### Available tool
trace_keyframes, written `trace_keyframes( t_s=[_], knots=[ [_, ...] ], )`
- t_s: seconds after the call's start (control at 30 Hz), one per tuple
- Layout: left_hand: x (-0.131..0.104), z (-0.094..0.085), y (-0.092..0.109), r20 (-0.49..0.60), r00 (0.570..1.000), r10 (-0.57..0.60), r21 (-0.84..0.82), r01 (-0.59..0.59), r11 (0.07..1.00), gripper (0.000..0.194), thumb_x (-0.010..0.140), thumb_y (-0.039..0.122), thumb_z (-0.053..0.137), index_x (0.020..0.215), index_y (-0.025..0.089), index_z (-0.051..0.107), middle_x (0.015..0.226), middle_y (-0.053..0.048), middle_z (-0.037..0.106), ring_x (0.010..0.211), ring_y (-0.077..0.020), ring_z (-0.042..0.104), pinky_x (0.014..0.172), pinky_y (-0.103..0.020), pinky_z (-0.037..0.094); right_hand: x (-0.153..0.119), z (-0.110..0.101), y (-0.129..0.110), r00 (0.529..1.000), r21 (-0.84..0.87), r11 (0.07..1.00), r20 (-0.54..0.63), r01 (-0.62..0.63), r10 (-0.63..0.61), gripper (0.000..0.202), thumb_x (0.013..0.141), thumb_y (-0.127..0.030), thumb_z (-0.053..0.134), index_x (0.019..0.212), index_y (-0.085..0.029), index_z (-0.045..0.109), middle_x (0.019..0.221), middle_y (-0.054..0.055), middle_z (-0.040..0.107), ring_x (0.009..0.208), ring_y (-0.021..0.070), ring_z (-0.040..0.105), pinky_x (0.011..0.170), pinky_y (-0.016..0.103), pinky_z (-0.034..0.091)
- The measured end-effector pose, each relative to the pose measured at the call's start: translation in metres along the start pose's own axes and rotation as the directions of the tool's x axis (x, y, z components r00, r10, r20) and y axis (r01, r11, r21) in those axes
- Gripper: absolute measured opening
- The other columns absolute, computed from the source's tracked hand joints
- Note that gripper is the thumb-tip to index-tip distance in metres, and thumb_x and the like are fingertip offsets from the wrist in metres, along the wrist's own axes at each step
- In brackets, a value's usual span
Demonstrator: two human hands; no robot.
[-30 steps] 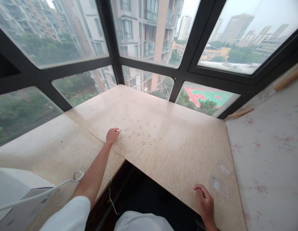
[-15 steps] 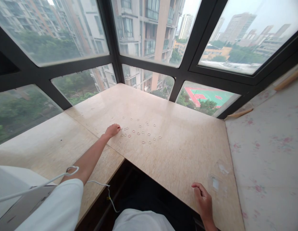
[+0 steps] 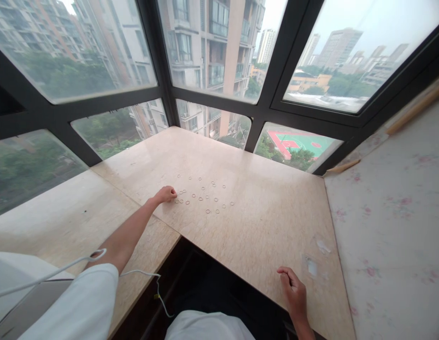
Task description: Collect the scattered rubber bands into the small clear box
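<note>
Several small thin rings (image 3: 200, 199) lie scattered on the pale marbled tabletop (image 3: 255, 236). My left hand (image 3: 166, 194) reaches to the left edge of this group, thumb and fingers pinched together low over the surface. Two rings lie just right of its fingertips and others just below them. What the pinch holds, if anything, is too small to make out. Near the front edge at right, my right hand (image 3: 293, 289) is curled into a loose fist, thumb against the index finger. The inside of that fist is hidden.
Dark window frames (image 3: 212, 104) border the tabletop's back, with a flowered wall (image 3: 389, 222) at right. A clear plastic piece with a white patch (image 3: 311, 267) lies beyond my right hand. A white cable (image 3: 141, 271) crosses the lower left, near a dark gap (image 3: 194, 278).
The view has shifted slightly, so the tabletop and rings appear a little left and lower. My left fingertips look drawn closer together beside the rings. My right hand keeps its curled shape.
</note>
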State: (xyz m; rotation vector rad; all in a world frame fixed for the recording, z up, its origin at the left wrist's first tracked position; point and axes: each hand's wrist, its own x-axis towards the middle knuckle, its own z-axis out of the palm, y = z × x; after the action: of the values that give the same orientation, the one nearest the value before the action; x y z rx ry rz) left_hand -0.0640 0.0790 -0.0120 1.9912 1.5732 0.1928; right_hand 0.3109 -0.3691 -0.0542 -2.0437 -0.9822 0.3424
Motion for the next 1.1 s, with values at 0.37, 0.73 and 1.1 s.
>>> trace_keyframes(
  t_s=[0.37,0.73,1.1],
  knots=[
    [-0.038,0.060,0.095,0.006,0.991,0.137,-0.764,-0.084,0.640,0.037,0.067,0.044,0.067,0.081,0.010,0.063,0.091,-0.013,0.066,0.052,-0.0056,0.048,0.048,-0.021,0.040,0.001,0.003,-0.002,0.999,0.040,0.998,0.002,0.044,-0.044,0.029,0.081,-0.036,0.043,0.075,-0.019,0.065,0.072,0.004,0.067,0.064,0.0180,0.062,0.061,0.024,0.046],
    [-0.116,0.186,0.296,0.276,0.808,0.520,-0.819,-0.085,0.567,0.030,0.062,0.032,0.075,0.080,0.014,0.060,0.063,0.001,0.060,0.042,-0.0034,0.042,0.038,-0.016,0.031,0.003,0.007,-0.007,0.996,0.095,0.992,-0.020,0.086,-0.084,0.023,0.080,-0.021,0.040,0.072,-0.018,0.062,0.061,-0.001,0.059,0.055,0.0124,0.053,0.055,0.021,0.038],
    [-0.171,0.280,0.385,0.268,0.587,0.764,-0.378,-0.665,0.644,0.017,0.076,0.018,0.060,0.088,0.018,0.072,0.085,-0.003,0.072,0.075,-0.0155,0.065,0.074,-0.027,0.049,0.005,0.003,-0.011,0.997,0.233,0.970,-0.044,0.069,-0.061,0.020,0.077,-0.015,0.041,0.074,-0.019,0.061,0.056,-0.003,0.055,0.050,0.0120,0.050,0.052,0.022,0.034]
  ],
)
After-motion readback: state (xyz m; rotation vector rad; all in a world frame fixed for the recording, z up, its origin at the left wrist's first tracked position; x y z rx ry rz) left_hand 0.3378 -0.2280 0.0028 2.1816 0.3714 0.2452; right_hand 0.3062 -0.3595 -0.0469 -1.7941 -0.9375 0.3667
